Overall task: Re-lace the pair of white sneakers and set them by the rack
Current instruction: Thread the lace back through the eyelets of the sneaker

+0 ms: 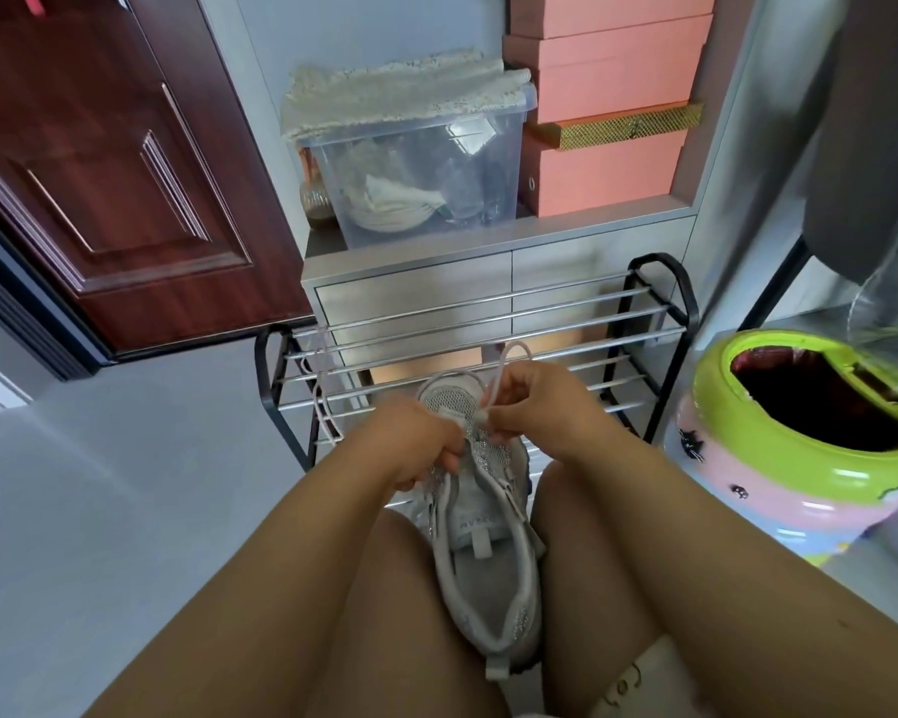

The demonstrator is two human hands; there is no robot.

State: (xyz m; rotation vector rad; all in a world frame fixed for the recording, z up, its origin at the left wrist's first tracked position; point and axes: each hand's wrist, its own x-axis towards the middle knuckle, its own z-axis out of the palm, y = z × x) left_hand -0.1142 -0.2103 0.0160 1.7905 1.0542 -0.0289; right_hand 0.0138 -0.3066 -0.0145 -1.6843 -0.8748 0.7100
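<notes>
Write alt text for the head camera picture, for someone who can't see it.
A seated person holds a white sneaker between the knees, the left hand gripping its tongue area while the right hand pinches a white lace looped above it. Just ahead stands a metal shoe rack with a second lace hanging from it.

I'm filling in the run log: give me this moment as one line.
stage: lacing | left hand: grips sneaker | right hand: pinches lace | sneaker: between knees | rack: spare lace draped
</notes>
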